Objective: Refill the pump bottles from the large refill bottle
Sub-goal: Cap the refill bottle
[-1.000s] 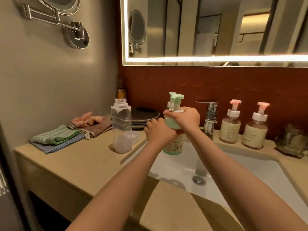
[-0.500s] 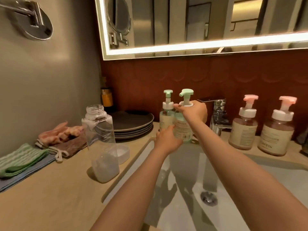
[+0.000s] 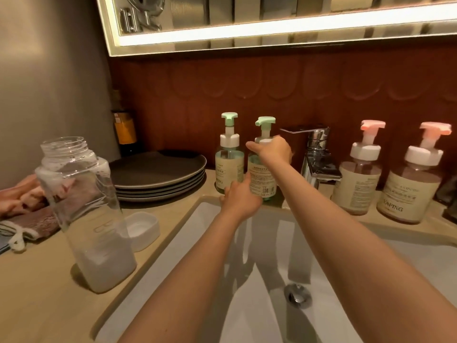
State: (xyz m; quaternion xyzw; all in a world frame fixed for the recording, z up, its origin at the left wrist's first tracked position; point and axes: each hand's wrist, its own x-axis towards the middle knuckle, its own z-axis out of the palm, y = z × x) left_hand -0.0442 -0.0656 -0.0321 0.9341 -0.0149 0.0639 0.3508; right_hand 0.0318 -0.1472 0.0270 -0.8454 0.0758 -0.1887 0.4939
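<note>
A green pump bottle (image 3: 262,178) stands on the counter ledge behind the sink, beside a second green pump bottle (image 3: 228,164) to its left. My right hand (image 3: 273,151) grips its white collar just under the pump head. My left hand (image 3: 241,198) holds its lower body from the front. The large clear refill bottle (image 3: 84,211) stands uncapped on the counter at the left, with a little white liquid at its bottom. Its white cap (image 3: 143,229) lies beside it. Two pink pump bottles (image 3: 359,177) (image 3: 411,186) stand right of the tap.
A chrome tap (image 3: 317,157) rises just right of my right hand. Dark plates (image 3: 158,173) are stacked behind the refill bottle. Folded cloths (image 3: 24,206) lie at the far left. The white sink basin (image 3: 284,280) with its drain lies under my arms.
Both hands carried the green pump bottle away from over the basin to the back ledge, next to the other green bottle. The camera moved closer and lower.
</note>
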